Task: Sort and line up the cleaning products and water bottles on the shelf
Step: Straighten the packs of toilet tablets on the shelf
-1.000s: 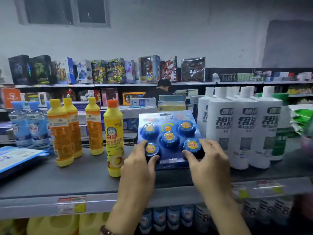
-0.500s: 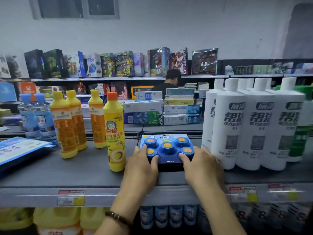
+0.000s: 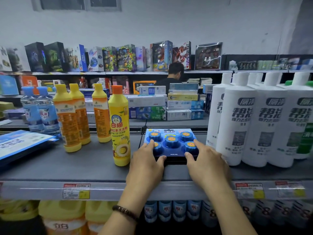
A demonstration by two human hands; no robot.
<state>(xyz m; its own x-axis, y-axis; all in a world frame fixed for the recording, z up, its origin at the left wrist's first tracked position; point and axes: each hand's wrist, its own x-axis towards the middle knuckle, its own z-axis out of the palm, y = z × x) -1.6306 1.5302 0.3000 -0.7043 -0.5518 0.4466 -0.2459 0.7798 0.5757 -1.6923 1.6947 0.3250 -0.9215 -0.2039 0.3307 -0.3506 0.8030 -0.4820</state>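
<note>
Grip: left hand (image 3: 147,161), right hand (image 3: 207,161) pinch tablet pack (image 3: 171,140)

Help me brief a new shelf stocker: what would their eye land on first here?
First, the blue pack of round cleaner blocks, lying flat mid-shelf with the left hand and right hand holding its near corners. Next come the tall white bottles, upright in a row just right of it, and the yellow bottle with an orange cap, standing close on its left.
</note>
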